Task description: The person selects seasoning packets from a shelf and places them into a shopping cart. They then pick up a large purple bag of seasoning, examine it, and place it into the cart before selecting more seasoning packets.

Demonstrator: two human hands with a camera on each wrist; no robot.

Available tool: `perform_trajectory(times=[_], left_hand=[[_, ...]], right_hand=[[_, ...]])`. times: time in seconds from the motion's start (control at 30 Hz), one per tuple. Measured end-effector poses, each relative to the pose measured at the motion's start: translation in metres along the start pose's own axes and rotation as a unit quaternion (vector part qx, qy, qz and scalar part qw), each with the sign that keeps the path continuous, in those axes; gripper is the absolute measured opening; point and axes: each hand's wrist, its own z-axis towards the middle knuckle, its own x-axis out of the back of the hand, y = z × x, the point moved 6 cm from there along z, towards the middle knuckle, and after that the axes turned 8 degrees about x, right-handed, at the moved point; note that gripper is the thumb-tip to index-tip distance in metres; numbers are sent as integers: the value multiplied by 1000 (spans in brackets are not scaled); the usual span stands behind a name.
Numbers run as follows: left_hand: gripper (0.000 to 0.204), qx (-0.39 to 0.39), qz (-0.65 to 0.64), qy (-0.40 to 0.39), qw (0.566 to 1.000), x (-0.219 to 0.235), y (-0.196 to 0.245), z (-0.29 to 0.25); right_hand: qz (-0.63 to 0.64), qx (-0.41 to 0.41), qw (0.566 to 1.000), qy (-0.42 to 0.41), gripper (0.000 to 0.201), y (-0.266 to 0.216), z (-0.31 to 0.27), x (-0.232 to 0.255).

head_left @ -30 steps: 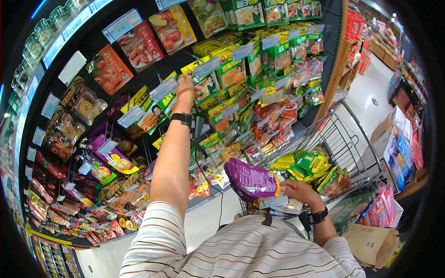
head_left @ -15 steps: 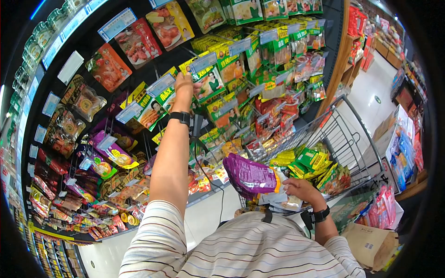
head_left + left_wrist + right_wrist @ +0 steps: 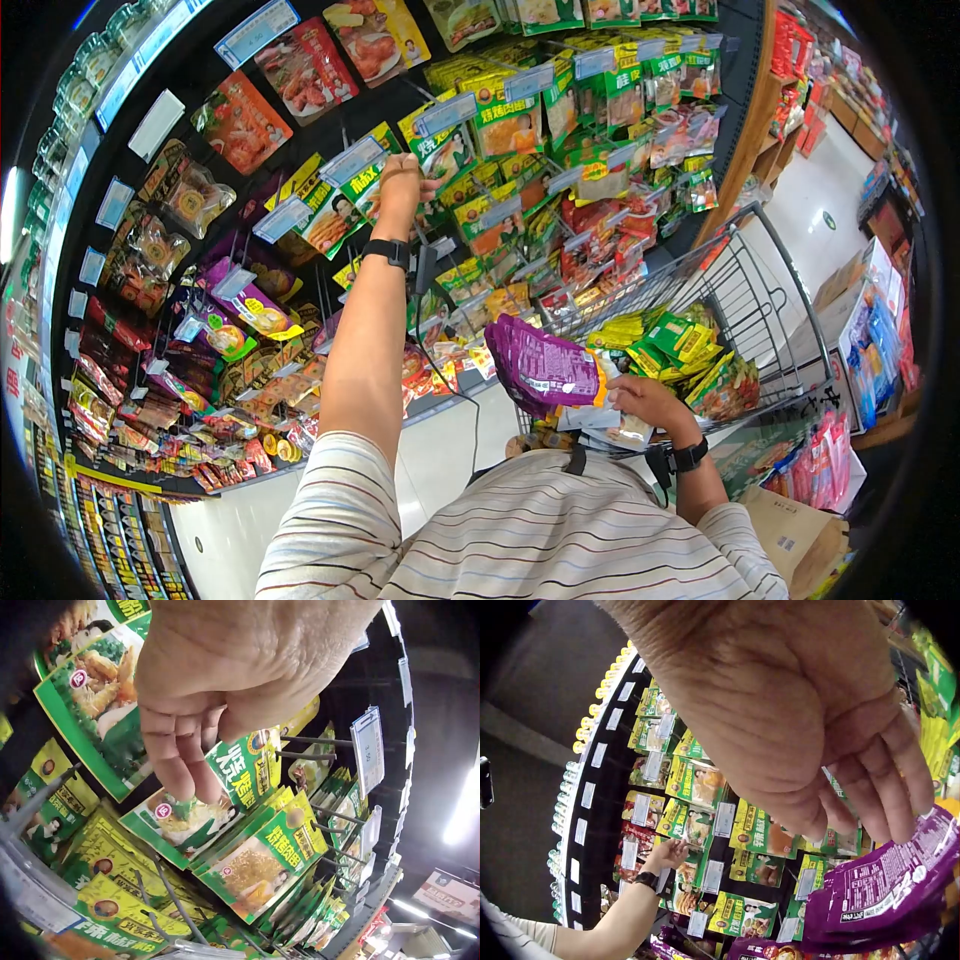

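My left hand is raised at the hanging rack, between green-and-yellow packets. In the left wrist view the loosely bent fingers of that hand hang over a green packet, beside another packet with a chicken picture; whether the fingertips touch is unclear. Low by the cart, my right hand grips a stack of purple packets by its orange edge. The right wrist view has the right hand above these purple packets, its thumb-side grip partly hidden.
A wire shopping cart holds yellow-green packets. Price tags stick out on hooks along the rack. Jars line the shelf at upper left. A dark cable hangs from the left wrist. A paper bag stands at lower right.
The head view has shifted slightly. The left hand stays at the rack, and the packet on its right, more fully seen half a second ago, now hangs higher and partly hidden. The right hand still grips the purple packets.
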Motion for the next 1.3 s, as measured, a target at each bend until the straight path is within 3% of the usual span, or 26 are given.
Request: perform_trajectory(times=[0.17,0.33,0.4,0.53,0.6,0.7,1.03,1.2,1.3], left_hand=[[39,-18,39,42,998,8,4,-38],[40,-38,16,-12,999,-11,-5,-118],[40,-13,27,-80,996,-27,-29,-158],[35,112,52,-207,971,-52,-105,-237],[35,154,115,-240,952,-54,-135,-271],[36,202,114,-221,947,-47,-167,-306],[39,293,129,-204,925,-28,-198,-357],[38,294,131,-246,914,-42,-200,-358],[39,272,115,-283,913,-45,-201,-353]], right_hand=[[-30,33,999,-12,32,-4,4,1],[-15,26,999,-20,32,0,2,2],[-15,17,999,-26,32,0,0,6],[2,5,1000,-28,31,4,-4,8],[-8,6,999,-31,31,9,-5,11],[-30,15,998,-54,30,6,-5,12],[-58,-2,991,-118,32,18,6,-9],[-63,9,992,-111,30,25,-3,-12],[16,-19,997,-78,28,31,-14,-12]])
